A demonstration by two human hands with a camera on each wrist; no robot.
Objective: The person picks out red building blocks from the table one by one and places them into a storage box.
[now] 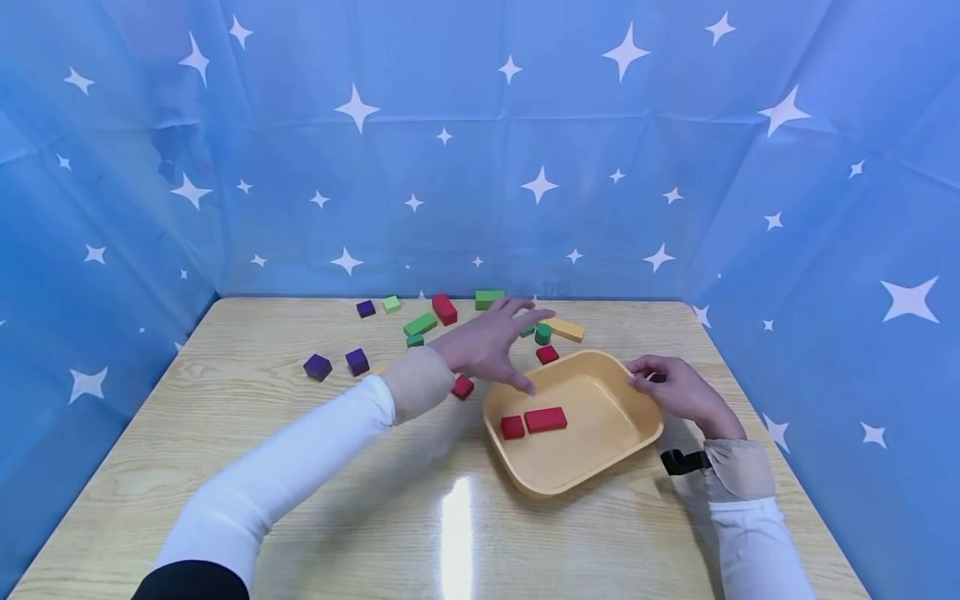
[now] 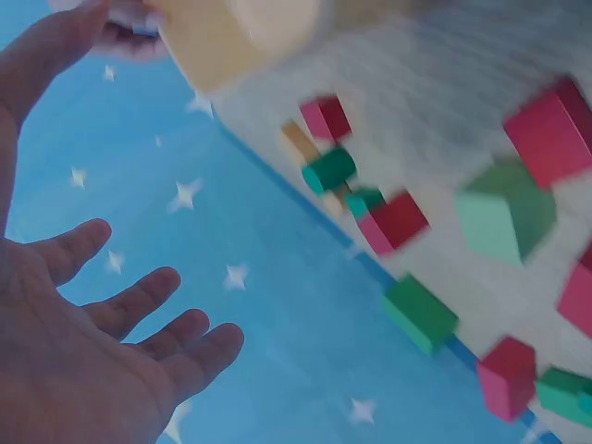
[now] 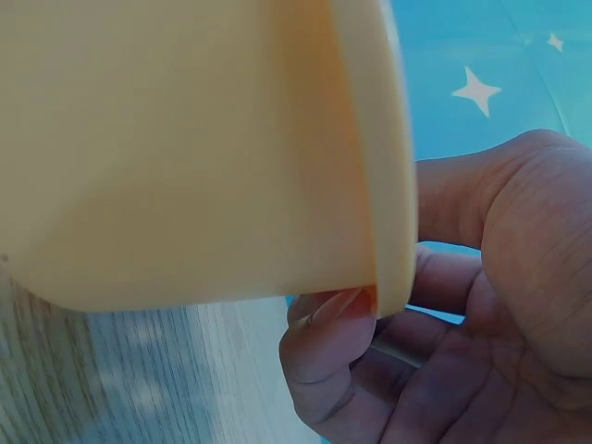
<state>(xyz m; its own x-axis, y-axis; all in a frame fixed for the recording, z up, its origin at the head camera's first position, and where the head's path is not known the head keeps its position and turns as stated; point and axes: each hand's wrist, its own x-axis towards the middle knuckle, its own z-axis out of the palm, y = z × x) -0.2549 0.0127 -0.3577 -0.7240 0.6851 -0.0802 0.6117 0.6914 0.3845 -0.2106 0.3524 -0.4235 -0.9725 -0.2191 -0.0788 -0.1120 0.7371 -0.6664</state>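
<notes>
My right hand (image 1: 686,392) grips the right rim of a pale orange plastic tub (image 1: 600,408), thumb and fingers on either side of its edge in the right wrist view. The tub leans over the table. Inside it lie a long red block (image 1: 546,419) and a smaller red block (image 1: 512,427). Over the tub's left edge, my left hand (image 1: 491,342) spreads its fingers, with nothing held; the left wrist view shows the bare palm (image 2: 83,361). Beneath and beside that hand are a red block (image 1: 462,387) and a green cylinder (image 1: 543,334).
Toward the back lie a red block (image 1: 445,309), green blocks (image 1: 420,324) and a yellow-orange block (image 1: 566,329). Purple blocks (image 1: 317,367) sit further left on the wooden table (image 1: 247,400). A blue star-patterned cloth (image 1: 450,167) stands around the back and sides.
</notes>
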